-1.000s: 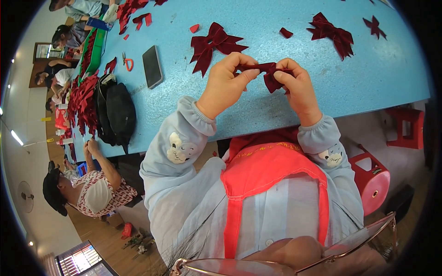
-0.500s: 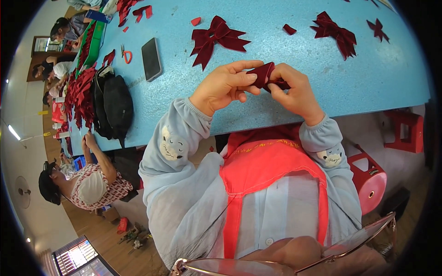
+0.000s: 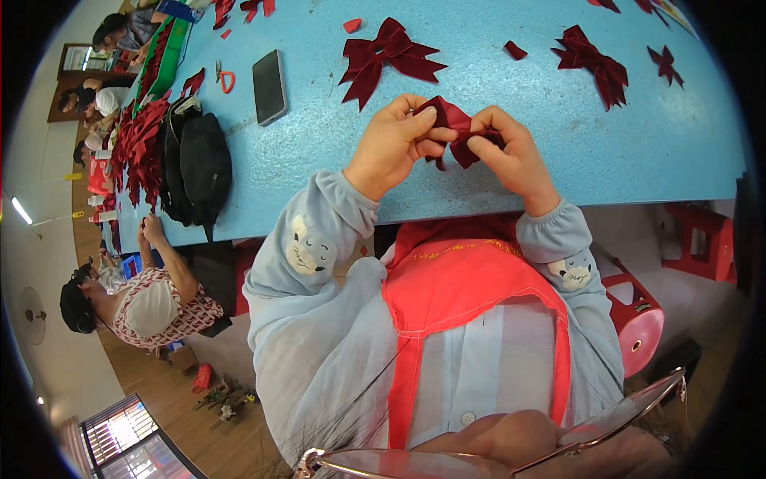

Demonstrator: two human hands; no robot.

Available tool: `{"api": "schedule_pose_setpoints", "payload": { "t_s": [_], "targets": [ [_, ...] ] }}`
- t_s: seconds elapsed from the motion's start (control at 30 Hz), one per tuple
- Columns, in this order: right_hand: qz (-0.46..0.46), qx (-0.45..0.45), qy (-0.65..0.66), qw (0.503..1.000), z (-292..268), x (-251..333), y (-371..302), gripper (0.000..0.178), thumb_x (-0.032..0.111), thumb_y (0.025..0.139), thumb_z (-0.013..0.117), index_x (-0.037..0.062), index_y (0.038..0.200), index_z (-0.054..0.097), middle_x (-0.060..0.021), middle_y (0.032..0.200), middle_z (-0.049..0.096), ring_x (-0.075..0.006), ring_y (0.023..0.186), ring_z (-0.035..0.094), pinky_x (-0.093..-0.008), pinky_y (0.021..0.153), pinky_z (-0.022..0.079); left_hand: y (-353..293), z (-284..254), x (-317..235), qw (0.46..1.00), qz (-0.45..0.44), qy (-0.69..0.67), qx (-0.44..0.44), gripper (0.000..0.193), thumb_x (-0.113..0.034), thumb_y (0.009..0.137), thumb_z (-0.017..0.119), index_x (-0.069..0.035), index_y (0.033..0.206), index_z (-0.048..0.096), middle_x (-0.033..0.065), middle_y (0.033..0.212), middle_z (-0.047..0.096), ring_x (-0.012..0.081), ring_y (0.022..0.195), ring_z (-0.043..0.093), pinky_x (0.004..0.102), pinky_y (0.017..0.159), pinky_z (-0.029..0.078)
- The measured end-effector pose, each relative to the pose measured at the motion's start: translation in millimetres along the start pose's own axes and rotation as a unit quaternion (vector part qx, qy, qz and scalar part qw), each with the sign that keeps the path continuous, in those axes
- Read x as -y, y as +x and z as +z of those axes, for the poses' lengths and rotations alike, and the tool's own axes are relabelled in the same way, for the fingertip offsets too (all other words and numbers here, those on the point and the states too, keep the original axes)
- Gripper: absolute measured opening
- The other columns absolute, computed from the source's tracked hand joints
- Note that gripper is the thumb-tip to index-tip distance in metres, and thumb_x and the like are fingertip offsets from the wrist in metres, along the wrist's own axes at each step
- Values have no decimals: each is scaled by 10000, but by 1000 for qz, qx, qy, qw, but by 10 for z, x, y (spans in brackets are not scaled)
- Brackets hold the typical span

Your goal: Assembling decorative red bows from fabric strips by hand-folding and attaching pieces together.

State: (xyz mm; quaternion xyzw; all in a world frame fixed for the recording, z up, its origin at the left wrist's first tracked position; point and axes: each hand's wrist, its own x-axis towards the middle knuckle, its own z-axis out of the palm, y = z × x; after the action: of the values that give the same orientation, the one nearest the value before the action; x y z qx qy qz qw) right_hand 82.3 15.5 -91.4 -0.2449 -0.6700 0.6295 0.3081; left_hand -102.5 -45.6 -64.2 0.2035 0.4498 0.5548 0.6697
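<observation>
Two hands, left hand (image 3: 392,148) and right hand (image 3: 511,156), pinch one dark red velvet ribbon piece (image 3: 452,126) between their fingers above the blue table (image 3: 511,88). Beyond the fingers lie two finished dark red velvet bows (image 3: 388,60) (image 3: 591,65); left of them, one black phone (image 3: 269,86).

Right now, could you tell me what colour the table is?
Light blue table, best in the head view.

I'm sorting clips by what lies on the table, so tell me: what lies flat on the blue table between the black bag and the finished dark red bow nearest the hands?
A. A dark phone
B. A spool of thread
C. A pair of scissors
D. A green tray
A: a dark phone lies flat on the blue table, with the black bag to its left and the finished dark red bow to its right.
</observation>
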Motion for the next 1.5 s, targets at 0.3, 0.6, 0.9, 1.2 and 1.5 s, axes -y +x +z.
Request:
{"api": "schedule_pose_setpoints", "payload": {
  "t_s": [0.3,0.6,0.9,1.2,1.5],
  "targets": [
    [72,-61,123,988,139,-113,180,68,107,846,535,47,867,509,35,791,516,-33,718,444,-191,641,371,-57,-23,138,866,332,368,-67,76,-34,835,590,-15,907,606,38,813,621,108,693,599,228,590,488],
    [30,4,149,988,271,-182,264,65,109,836,555,59,859,519,46,846,535,-34,774,444,-179,680,359,53,-198,-31,923,227,302,-68,110,-22,810,618,-8,919,608,27,806,631,84,715,579,218,621,477],
    [118,-46,201,971,52,-260,291,101,126,834,562,65,914,571,28,858,568,-44,760,511,-177,619,398,187,-65,101,932,227,281,-6,118,-11,807,615,-6,924,611,42,871,638,107,782,596,233,658,494],
    [165,-43,322,931,-203,-347,294,129,127,841,543,28,913,584,-31,832,607,-103,701,574,-232,643,483,351,-22,124,754,399,518,69,194,56,745,622,-45,911,634,78,971,630,193,823,625,266,683,507],
    [190,-11,357,915,-273,-381,298,155,118,821,548,12,924,594,-47,843,606,-118,735,583,-263,647,507,364,-62,145,693,431,570,99,261,100,708,595,-58,910,643,78,977,619,221,821,616,278,677,505]
  ]
}}
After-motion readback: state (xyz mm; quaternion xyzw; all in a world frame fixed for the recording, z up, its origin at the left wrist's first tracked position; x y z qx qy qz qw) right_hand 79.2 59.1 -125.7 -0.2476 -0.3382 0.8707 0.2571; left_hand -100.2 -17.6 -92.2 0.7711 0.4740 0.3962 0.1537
